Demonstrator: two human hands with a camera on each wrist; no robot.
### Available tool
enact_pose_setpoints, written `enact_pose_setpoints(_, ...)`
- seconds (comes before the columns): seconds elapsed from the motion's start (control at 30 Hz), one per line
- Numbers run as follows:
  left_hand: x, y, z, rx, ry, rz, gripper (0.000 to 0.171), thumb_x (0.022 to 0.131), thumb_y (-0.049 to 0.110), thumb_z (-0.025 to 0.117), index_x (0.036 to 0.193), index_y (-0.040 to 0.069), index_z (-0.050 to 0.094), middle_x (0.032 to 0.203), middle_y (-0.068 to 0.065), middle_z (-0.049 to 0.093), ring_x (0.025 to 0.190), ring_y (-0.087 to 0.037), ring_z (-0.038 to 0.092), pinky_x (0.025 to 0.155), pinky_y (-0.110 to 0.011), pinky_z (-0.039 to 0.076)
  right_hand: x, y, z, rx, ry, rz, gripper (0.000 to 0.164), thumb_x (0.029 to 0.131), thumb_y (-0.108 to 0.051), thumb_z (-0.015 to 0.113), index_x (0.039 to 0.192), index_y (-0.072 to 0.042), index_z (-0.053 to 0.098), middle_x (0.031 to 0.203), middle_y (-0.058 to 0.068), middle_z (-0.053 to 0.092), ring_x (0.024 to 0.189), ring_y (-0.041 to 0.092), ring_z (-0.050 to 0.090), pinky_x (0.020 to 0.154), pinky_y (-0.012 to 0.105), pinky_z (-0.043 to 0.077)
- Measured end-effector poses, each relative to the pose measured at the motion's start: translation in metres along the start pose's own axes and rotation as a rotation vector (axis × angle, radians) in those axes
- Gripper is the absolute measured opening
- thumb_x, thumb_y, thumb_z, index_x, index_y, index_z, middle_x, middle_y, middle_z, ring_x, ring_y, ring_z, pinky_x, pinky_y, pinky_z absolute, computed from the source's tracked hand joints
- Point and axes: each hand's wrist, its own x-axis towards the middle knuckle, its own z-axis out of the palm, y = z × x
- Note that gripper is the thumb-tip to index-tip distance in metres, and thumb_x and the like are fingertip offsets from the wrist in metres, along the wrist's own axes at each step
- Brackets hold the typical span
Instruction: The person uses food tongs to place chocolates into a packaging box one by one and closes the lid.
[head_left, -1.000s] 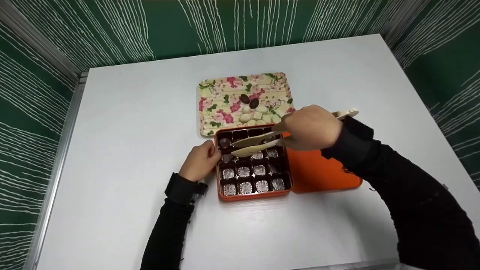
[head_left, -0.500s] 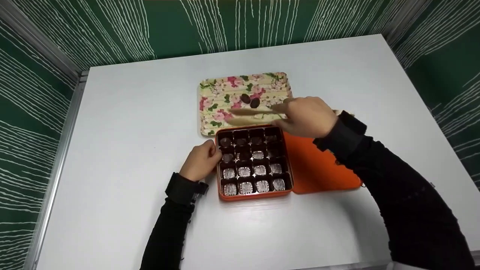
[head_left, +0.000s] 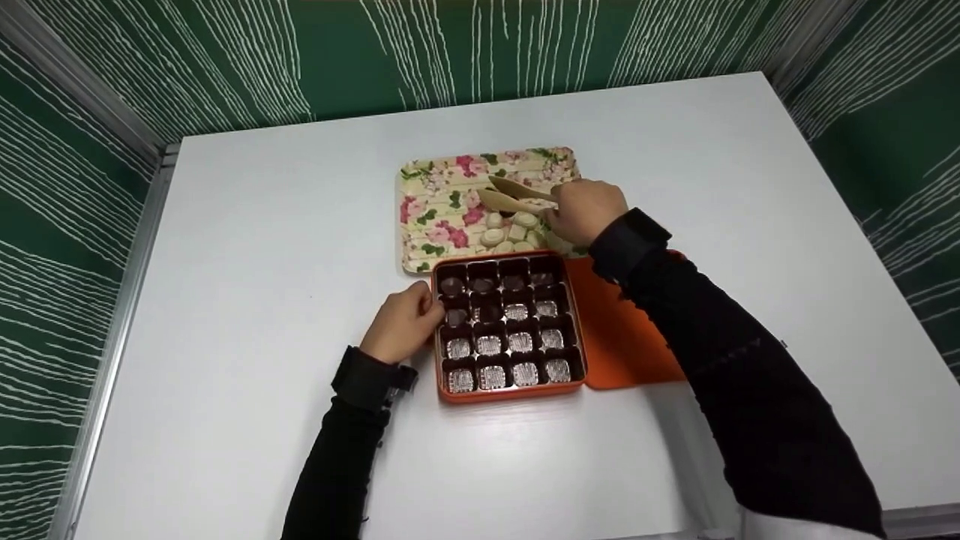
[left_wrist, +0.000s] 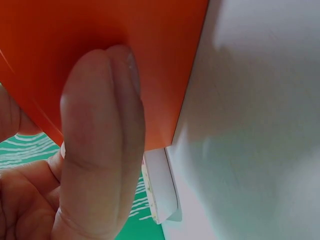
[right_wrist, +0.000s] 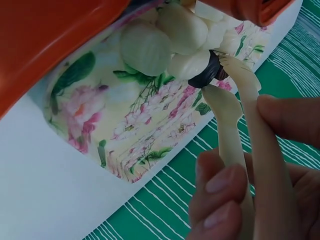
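Note:
My right hand [head_left: 591, 211] grips beige tongs [head_left: 517, 196] over the floral tray [head_left: 416, 172]. Their tips lie at the dark chocolates [right_wrist: 205, 72], which the tongs mostly cover in the head view. Whether a chocolate is pinched, I cannot tell. White chocolates [head_left: 504, 238] are clustered beside them. In front of the tray stands an orange chocolate box [head_left: 517, 393] with a dark divided insert; dark pieces fill its back row and two left cells of the second row. My left hand [head_left: 401, 321] holds the box's left rim, with fingers [left_wrist: 100, 140] against the outer wall.
An orange lid [head_left: 634, 337] lies flat at the box's right side, partly under my right forearm [head_left: 720, 352]. The white table [head_left: 262, 247] carries everything. Green walls [head_left: 345, 60] with white streaks rise beyond its back edge and at both sides.
My right hand has swung the tongs from above the box back to the tray, up to the dark chocolates. My left hand has stayed at the box's left rim.

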Motion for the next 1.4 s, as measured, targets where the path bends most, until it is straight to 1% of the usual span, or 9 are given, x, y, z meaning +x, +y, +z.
enact_pose_setpoints(0.13, 0.000, 0.000, 0.001, -0.004, -0.010, -0.005, 0.021, 0.096, 0.017, 0.057, 0.078, 0.015, 0.046, 0.066, 0.004, 0.045, 0.060, -0.016, 0.046, 0.057, -0.031, 0.037, 0.001, 0.000, -0.001, -0.011, -0.001, -0.013, 0.032, 0.106, -0.021, 0.055, 0.126, 0.000, 0.068, 0.084, 0.021, 0.064, 0.073, 0.036, 0.060, 0.066, 0.043, 0.036)
enact_pose_setpoints(0.27, 0.000, 0.000, 0.001, -0.001, -0.012, 0.000, 0.021, 0.096, 0.016, 0.058, 0.079, 0.015, 0.045, 0.067, 0.003, 0.045, 0.061, -0.016, 0.045, 0.059, -0.031, 0.037, -0.001, 0.003, -0.002, -0.016, 0.009, -0.039, 0.030, 0.105, -0.019, 0.056, 0.125, 0.000, 0.068, 0.090, 0.022, 0.067, 0.075, 0.037, 0.062, 0.065, 0.045, 0.041)
enact_pose_setpoints(0.4, 0.000, 0.000, 0.002, 0.001, -0.012, 0.007, 0.022, 0.096, 0.015, 0.059, 0.079, 0.015, 0.045, 0.067, 0.003, 0.043, 0.062, -0.017, 0.045, 0.060, -0.031, 0.035, -0.008, 0.009, -0.007, 0.017, 0.021, -0.068, 0.034, 0.105, -0.020, 0.056, 0.132, 0.000, 0.065, 0.109, 0.025, 0.069, 0.089, 0.039, 0.065, 0.078, 0.051, 0.050)
enact_pose_setpoints(0.5, 0.000, 0.000, 0.002, 0.002, -0.008, 0.005, 0.022, 0.095, 0.015, 0.059, 0.079, 0.015, 0.045, 0.067, 0.003, 0.044, 0.062, -0.017, 0.045, 0.060, -0.031, 0.036, -0.016, 0.014, -0.013, 0.052, 0.044, -0.092, 0.038, 0.106, -0.023, 0.057, 0.135, -0.001, 0.063, 0.115, 0.024, 0.069, 0.093, 0.039, 0.064, 0.080, 0.051, 0.049)
enact_pose_setpoints(0.77, 0.000, 0.001, 0.001, 0.009, -0.014, -0.004, 0.020, 0.095, 0.015, 0.058, 0.079, 0.015, 0.046, 0.068, 0.003, 0.045, 0.062, -0.017, 0.046, 0.059, -0.031, 0.037, -0.063, 0.022, -0.034, 0.047, 0.155, -0.248, 0.033, 0.102, -0.022, 0.064, 0.128, -0.003, 0.070, 0.100, 0.018, 0.072, 0.071, 0.031, 0.062, 0.062, 0.046, 0.046)
enact_pose_setpoints(0.87, 0.000, 0.000, 0.001, 0.006, -0.011, -0.003, 0.020, 0.095, 0.015, 0.058, 0.079, 0.015, 0.046, 0.067, 0.003, 0.045, 0.062, -0.017, 0.046, 0.059, -0.031, 0.037, -0.083, 0.024, -0.041, 0.048, 0.142, -0.311, 0.033, 0.100, -0.022, 0.067, 0.128, -0.005, 0.071, 0.083, 0.011, 0.067, 0.059, 0.023, 0.053, 0.056, 0.040, 0.041)
enact_pose_setpoints(0.97, 0.000, 0.000, 0.001, 0.004, -0.005, -0.001, 0.020, 0.095, 0.014, 0.058, 0.079, 0.015, 0.046, 0.067, 0.003, 0.045, 0.062, -0.017, 0.046, 0.059, -0.031, 0.037, -0.101, 0.026, -0.044, 0.039, 0.111, -0.376, 0.031, 0.096, -0.019, 0.072, 0.125, -0.007, 0.073, 0.072, 0.003, 0.058, 0.056, 0.015, 0.045, 0.054, 0.034, 0.037)
enact_pose_setpoints(1.13, 0.000, 0.000, 0.001, 0.006, -0.001, -0.002, 0.021, 0.095, 0.015, 0.059, 0.078, 0.015, 0.046, 0.067, 0.003, 0.044, 0.062, -0.017, 0.046, 0.059, -0.031, 0.037, -0.121, 0.030, -0.044, 0.006, 0.063, -0.455, 0.030, 0.091, -0.017, 0.077, 0.120, -0.009, 0.075, 0.077, 0.000, 0.061, 0.058, 0.009, 0.049, 0.056, 0.032, 0.042)
enact_pose_setpoints(1.4, -0.001, 0.000, 0.000, 0.019, -0.013, 0.009, 0.020, 0.096, 0.015, 0.056, 0.079, 0.014, 0.046, 0.066, 0.003, 0.043, 0.059, -0.016, 0.044, 0.059, -0.031, 0.035, -0.129, 0.025, -0.035, -0.034, 0.043, -0.446, 0.030, 0.087, -0.016, 0.081, 0.116, -0.011, 0.076, 0.085, 0.004, 0.067, 0.062, 0.016, 0.058, 0.057, 0.037, 0.048)
